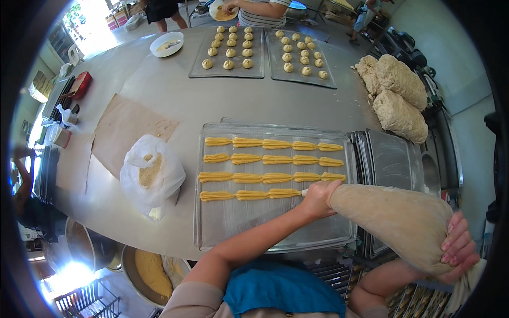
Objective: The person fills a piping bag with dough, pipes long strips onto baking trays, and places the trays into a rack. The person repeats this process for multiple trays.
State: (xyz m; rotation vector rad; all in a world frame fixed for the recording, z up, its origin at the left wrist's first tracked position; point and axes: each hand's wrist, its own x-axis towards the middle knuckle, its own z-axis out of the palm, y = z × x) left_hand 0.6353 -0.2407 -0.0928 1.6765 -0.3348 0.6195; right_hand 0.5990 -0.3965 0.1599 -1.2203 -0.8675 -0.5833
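A full cloth piping bag (pixel 391 222) slants across the right side of the metal baking tray (pixel 254 226). My left hand (pixel 321 200) grips its narrow end just behind the pale nozzle tip (pixel 304 192). Around the wide, gathered end, my right hand (pixel 457 246) is closed, and the twisted cloth tail hangs past it. The tip touches or nearly touches the end of a ridged yellow strip of piped dough (pixel 284 193) in the nearest row. Three longer rows of piped dough (pixel 276 159) lie beyond it. The front part of the tray is bare and greasy-looking.
Several stacked trays (pixel 393 155) adjoin on the right, below large dough lumps (pixel 401 95). A plastic bag of crumbs (pixel 153 175) rests on brown paper (pixel 127 123) at left. Two trays of dough balls (pixel 226 71) (pixel 302 79) stand opposite, near a co-worker (pixel 262 14). A bowl of yellow dough (pixel 151 274) sits below.
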